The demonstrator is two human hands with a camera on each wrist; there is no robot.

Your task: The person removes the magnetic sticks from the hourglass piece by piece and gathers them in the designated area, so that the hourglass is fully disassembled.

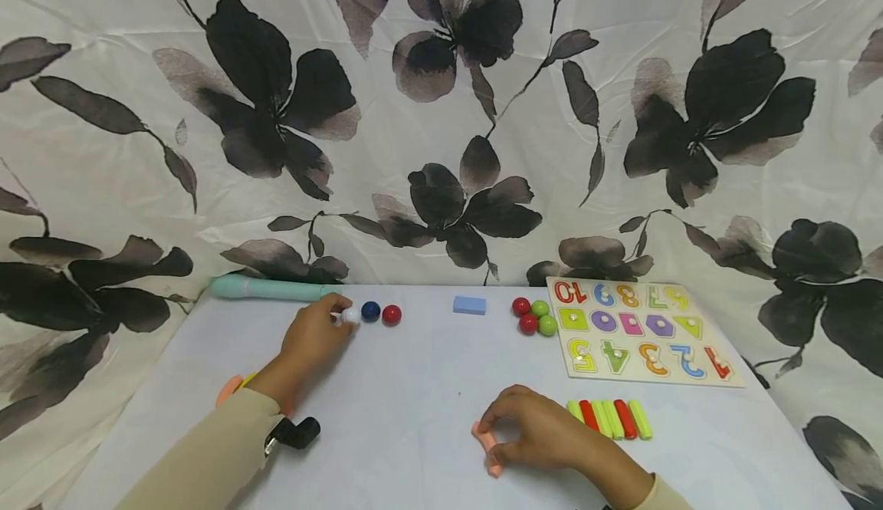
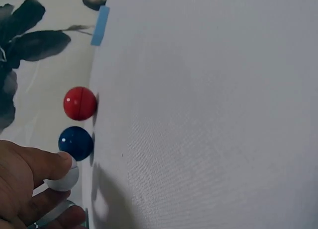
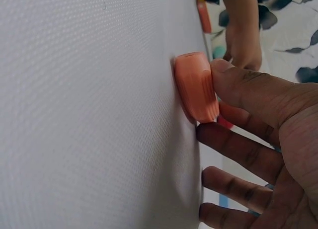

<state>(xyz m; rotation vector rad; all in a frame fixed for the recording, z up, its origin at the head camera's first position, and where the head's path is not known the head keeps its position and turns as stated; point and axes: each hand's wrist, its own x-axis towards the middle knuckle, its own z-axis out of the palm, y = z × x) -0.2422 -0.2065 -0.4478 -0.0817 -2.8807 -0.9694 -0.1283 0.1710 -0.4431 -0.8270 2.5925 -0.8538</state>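
At the table's back edge my left hand (image 1: 313, 337) pinches a white ball (image 1: 351, 315) between thumb and fingers. Right beside it are a blue ball (image 1: 370, 311) and a red ball (image 1: 392, 315), in a row along the edge. The left wrist view shows the thumb lying over the white ball (image 2: 64, 178). Nearer the front, my right hand (image 1: 538, 429) holds an orange, ridged, slightly curved piece (image 1: 487, 449) by its two ends, low over the white table. In the right wrist view, thumb and fingers meet the orange piece (image 3: 196, 87), which touches or nearly touches the tabletop.
A mint-green tapered stick (image 1: 269, 288) lies at the back left. Orange and yellow pieces (image 1: 231, 389) are partly under the left forearm. Further right are a blue block (image 1: 469, 305), several red and green balls (image 1: 528, 324), a number board (image 1: 645, 330) and several green and red sticks (image 1: 607, 419).
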